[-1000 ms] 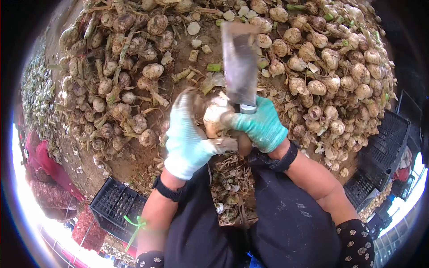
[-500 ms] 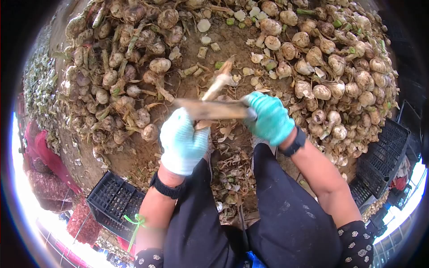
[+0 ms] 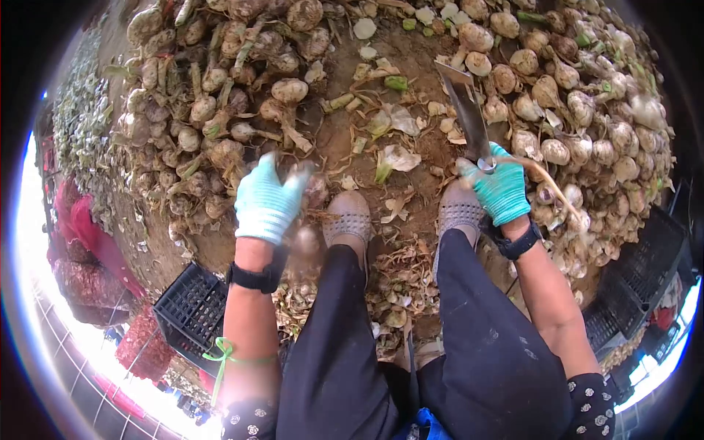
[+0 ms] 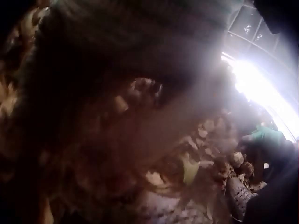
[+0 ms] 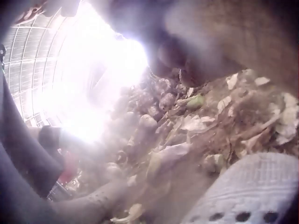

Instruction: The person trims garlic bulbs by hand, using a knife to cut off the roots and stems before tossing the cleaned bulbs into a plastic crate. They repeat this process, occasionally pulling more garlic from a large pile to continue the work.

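Observation:
Both hands wear pale green and white knit gloves. The left hand (image 3: 268,199) hovers at the edge of the left garlic heap (image 3: 198,125), its thumb spread away from the fingers. A blurred garlic bulb (image 3: 306,240) shows just below that hand, beside the left shoe. The right hand (image 3: 501,185) grips a broad-bladed knife (image 3: 469,114) above the right shoe, blade pointing away from the body. A long thin dry stalk (image 3: 550,182) curves from beside this hand over the right heap. The left wrist view is dark and blurred.
Another garlic heap (image 3: 587,110) spreads on the right. Cut peels and stem pieces (image 3: 396,158) litter the soil between the heaps. Black crates (image 3: 192,306) stand at lower left and right. Filled red mesh bags (image 3: 92,290) sit far left. The person's shoes (image 3: 348,216) are close under the hands.
The hands have moved apart. The left hand has let go of the garlic it held and shifted left; the right hand has carried the knife right, its blade turning from crosswise to pointing away.

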A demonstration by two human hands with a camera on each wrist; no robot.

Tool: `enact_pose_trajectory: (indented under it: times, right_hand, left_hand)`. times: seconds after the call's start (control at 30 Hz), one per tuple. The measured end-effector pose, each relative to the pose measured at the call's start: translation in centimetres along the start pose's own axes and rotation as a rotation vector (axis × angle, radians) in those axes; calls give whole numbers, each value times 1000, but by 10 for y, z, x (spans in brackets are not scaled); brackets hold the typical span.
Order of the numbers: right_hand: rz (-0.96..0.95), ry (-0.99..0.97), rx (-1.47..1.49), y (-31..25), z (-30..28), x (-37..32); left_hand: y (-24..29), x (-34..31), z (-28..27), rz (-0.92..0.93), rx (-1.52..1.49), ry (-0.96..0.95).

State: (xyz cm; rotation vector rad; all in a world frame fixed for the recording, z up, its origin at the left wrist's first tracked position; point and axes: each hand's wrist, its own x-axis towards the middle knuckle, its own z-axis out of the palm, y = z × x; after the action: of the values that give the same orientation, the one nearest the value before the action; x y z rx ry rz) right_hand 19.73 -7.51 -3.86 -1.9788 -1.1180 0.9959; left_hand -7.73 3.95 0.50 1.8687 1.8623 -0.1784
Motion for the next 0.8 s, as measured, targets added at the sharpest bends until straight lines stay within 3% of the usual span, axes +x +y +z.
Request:
enact_pose_trajectory:
  times: [0.03, 0.13, 0.17, 0.2, 0.27, 0.3, 0.33, 0.4, 0.43, 0.47, 0.53, 0.6, 0.73, 0.8]
  right_hand:
    - [120, -35, 36, -16, -1, -2]
    - [112, -43, -62, 5, 13, -4]
    - [107, -165, -149, -12, 8, -1]
    - [107, -165, -148, -13, 12, -2]
    - [-2, -79, -101, -14, 20, -8]
    - [-34, -66, -81, -30, 19, -10]
    - [-23, -60, -82, -37, 22, -14]
    - [-216, -144, -99, -48, 27, -18]
    - [-436, -84, -141, -54, 30, -21]
    - [-545, -167, -222, -60, 30, -22]
    - [-543, -292, -427, -77, 28, -27]
    - [-583, -262, -487, -79, 28, -30]
    - [-717, -224, -534, -81, 30, -31]
    - [-671, -210, -483, -79, 32, -32]
  left_hand:
    - [-4, 4, 1, -136, 147, -216]
    - [-20, 2, 30, -125, 189, -540]
    - [-39, 1, 52, -194, 83, -503]
    - [-50, -1, 60, -194, 84, -503]
    - [-64, -10, 66, -106, -245, -371]
    - [-44, -18, 51, -202, -535, -376]
    - [-39, -25, 49, -197, -1086, -392]
    - [-15, -36, 31, -80, -1261, -421]
    - [-12, -37, 26, -3, -1185, -436]
    - [-12, -37, 24, 74, -1109, -451]
    - [-11, -29, 22, 299, -1130, -572]
    - [12, -41, 8, 13, -1846, -794]
    - [7, -46, 19, 0, -1513, -623]
    - [-3, -49, 42, 145, -2206, -781]
